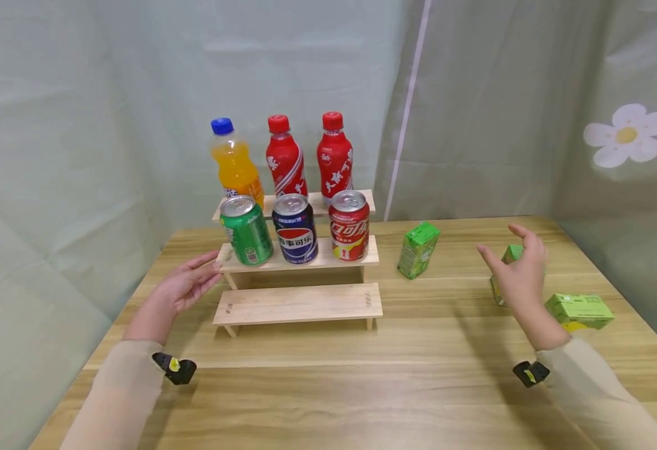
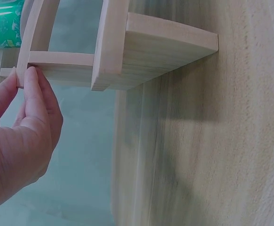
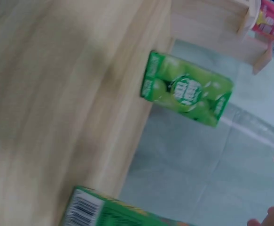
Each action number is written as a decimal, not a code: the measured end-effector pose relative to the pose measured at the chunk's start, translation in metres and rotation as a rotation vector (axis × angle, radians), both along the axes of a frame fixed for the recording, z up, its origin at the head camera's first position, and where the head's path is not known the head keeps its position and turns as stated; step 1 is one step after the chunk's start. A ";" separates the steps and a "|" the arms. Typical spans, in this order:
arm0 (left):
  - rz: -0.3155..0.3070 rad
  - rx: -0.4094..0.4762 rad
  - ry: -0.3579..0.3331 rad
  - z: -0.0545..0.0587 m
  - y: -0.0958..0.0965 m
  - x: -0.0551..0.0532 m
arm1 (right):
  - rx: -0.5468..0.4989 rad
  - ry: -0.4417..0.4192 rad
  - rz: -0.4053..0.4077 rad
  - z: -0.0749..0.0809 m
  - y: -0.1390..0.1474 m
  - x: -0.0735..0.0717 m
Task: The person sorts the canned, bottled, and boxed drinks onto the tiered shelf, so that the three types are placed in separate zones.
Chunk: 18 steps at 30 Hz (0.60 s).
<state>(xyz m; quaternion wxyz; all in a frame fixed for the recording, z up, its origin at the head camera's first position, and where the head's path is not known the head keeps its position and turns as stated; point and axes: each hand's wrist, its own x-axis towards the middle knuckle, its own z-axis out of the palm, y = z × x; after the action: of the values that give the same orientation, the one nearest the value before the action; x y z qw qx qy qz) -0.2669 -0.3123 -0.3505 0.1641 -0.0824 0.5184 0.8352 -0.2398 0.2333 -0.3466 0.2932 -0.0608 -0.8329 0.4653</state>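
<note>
Left hand (image 1: 187, 284) is pinching the shelf (image 1: 297, 302) at its left end. Left carton (image 1: 418, 251) stands upright just right of that. Middle carton (image 1: 511, 254), also upright, is partly hidden behind the right hand (image 1: 522, 272), easily the nearer one: thumb and fingers wide apart, can't tell if touching. Right carton (image 1: 580, 310) lies flat, long axis sideways.

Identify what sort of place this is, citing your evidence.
Probably a makeshift booth for tabletop display or filming: sheeting hangs behind and beside a wooden table, where a tiered stand holds bottles and cans.
</note>
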 end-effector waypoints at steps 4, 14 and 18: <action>-0.006 -0.002 -0.003 0.000 0.000 0.000 | -0.103 -0.030 -0.110 -0.009 0.008 -0.001; -0.030 0.031 0.018 -0.003 0.000 0.001 | -0.225 -0.028 -0.210 -0.028 0.019 0.001; -0.018 0.028 0.009 -0.002 0.000 0.001 | -0.245 -0.046 -0.236 -0.032 0.020 -0.001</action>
<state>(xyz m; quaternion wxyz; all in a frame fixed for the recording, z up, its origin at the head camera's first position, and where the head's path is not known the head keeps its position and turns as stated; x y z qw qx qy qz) -0.2664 -0.3121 -0.3523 0.1702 -0.0716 0.5080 0.8413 -0.2407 0.2534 -0.3791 0.3171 -0.2039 -0.7635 0.5243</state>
